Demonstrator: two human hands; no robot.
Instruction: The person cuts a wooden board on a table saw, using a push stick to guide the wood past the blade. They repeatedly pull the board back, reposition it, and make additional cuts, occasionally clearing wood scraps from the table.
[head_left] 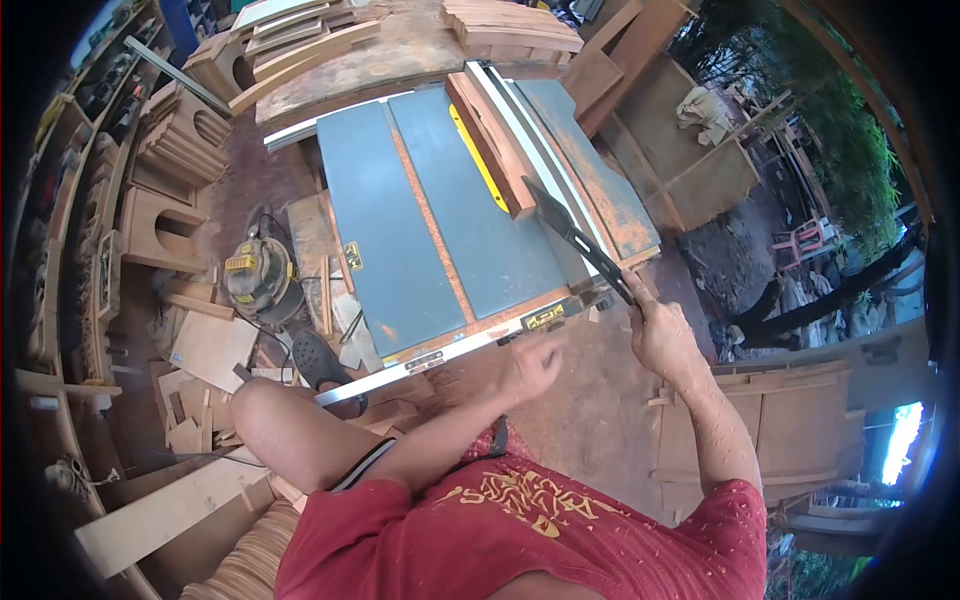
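Red shirt (520, 530) with yellow print, flecked with sawdust: bottom centre of the frame.

Bare knee (265, 410): lower left, beside a dark sandal (318, 362) on the floor.

Left hand (535, 368): centre of the frame, just below the front rail (440, 352) of the saw bench (400, 230). Motion-blurred, so it cannot be told whether its fingers are curled shut or loose. No object is seen in it.

Right hand (658, 335): right of centre, off the near right corner of the bench. Its fingers are clenched around the handle end of a long black tool (575, 238).

Black tool: runs up and left from the right hand. Its broad far end lies over the bench top, close to the near end of a reddish plank (490, 140).

Plank: lies lengthwise against the pale fence (530, 140), with a yellow strip (478, 158) just to its left.

Shop vacuum (258, 282), yellow and black: on the floor left of the bench, among wood offcuts (200, 350).

Stacked boards (510, 30): top centre, beyond the bench.
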